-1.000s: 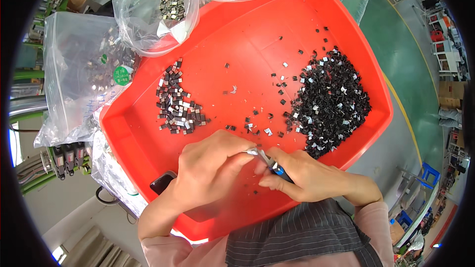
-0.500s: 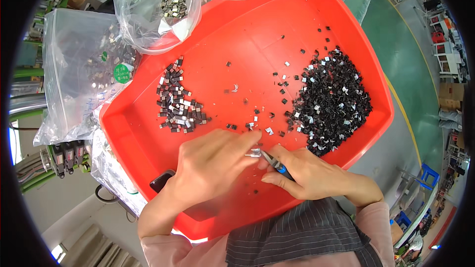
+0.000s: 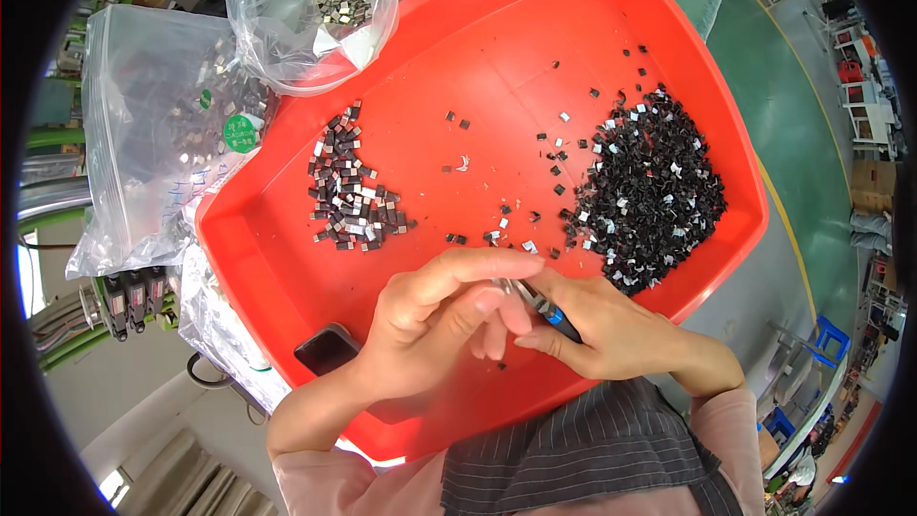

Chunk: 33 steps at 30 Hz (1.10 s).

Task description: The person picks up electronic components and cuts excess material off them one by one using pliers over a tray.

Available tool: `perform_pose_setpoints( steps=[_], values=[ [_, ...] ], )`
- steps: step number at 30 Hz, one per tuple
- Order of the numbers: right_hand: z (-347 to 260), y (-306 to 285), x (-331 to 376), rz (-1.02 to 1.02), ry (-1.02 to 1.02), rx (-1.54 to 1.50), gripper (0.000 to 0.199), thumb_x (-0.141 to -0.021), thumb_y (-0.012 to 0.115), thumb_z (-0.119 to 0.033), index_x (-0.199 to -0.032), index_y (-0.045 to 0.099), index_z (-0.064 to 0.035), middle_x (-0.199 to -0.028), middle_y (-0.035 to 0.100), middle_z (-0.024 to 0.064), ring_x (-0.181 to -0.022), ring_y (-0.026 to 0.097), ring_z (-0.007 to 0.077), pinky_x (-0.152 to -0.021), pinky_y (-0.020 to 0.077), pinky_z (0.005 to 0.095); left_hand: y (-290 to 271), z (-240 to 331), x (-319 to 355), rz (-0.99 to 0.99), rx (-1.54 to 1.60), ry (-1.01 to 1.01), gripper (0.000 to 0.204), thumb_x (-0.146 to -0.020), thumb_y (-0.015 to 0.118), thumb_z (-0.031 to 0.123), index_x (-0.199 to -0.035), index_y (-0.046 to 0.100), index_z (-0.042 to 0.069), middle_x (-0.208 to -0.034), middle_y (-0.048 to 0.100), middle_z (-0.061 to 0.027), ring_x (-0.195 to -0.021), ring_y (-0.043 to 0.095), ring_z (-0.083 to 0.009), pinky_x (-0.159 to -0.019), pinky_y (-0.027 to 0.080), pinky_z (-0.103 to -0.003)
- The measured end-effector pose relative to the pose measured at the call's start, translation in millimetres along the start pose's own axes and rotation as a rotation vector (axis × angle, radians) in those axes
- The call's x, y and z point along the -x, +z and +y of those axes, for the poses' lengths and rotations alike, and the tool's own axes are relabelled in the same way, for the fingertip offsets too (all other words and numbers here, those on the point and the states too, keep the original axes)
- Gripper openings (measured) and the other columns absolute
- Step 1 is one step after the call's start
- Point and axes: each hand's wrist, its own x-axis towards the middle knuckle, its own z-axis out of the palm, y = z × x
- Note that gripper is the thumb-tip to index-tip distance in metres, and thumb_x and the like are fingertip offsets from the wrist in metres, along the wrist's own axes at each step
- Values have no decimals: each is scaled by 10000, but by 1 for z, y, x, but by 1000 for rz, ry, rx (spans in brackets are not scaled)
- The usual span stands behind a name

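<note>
over the red tray (image 3: 478, 72), the left hand (image 3: 420, 325) has turned palm-up, fingers loosely curled by the shiny piece (image 3: 504, 284), grip unclear, at the tip of the hand tool (image 3: 555, 314) clasped in the right hand (image 3: 602, 320), suggesting the piece is being repositioned.

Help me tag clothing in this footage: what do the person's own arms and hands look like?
The left hand and right hand are bare and ungloved. The forearms are uncovered up to plain, pale pink sleeves.

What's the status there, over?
Right hand gripping pliers; left hand at their tip, its hold unclear. Black bits heaped right, metal-ended pieces left. Dark device near left hand.
</note>
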Motion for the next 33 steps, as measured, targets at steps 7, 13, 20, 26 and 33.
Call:
perform_pose_setpoints(
  steps=[7,13,20,26,33],
  values=[
    [-3,-1,-4,200,-114,212,264,-840,630,-99,-1052,526,18,-933,605,161,-829,620,316,-714,500,396,4,11,2,98,-27,-108,288,-982,394,89,-1241,406,-37,-830,652,-164,-567,596,-137,-491,461,-221],
    [-12,-10,-3,-101,41,-63,306,-893,592,-200,-1054,475,33,-872,599,223,-780,613,393,-640,457,440,-3,3,1,1,-107,30,253,-979,395,51,-1215,460,-16,-872,581,-98,-574,489,-88,-533,421,-217],
    [-8,-9,-1,-174,75,-90,314,-913,568,-232,-1064,455,19,-836,609,223,-728,615,389,-602,440,453,-2,2,-3,-19,-186,111,242,-973,416,44,-1197,445,-41,-742,555,-60,-528,416,-46,-447,304,-189],
    [-9,-8,0,-178,104,-124,314,-929,545,-232,-1070,440,29,-811,647,213,-709,638,382,-602,472,441,-1,2,-3,-20,-158,52,261,-979,407,61,-1220,430,-38,-664,514,-41,-517,398,-46,-449,295,-186],
    [-4,-5,1,-111,91,-66,340,-921,559,-234,-1094,436,32,-696,592,229,-568,575,398,-525,410,454,-9,9,-3,35,-534,31,118,-904,549,49,-989,580,-26,-731,606,-88,-596,599,-172,-508,454,-272]
  ],
)
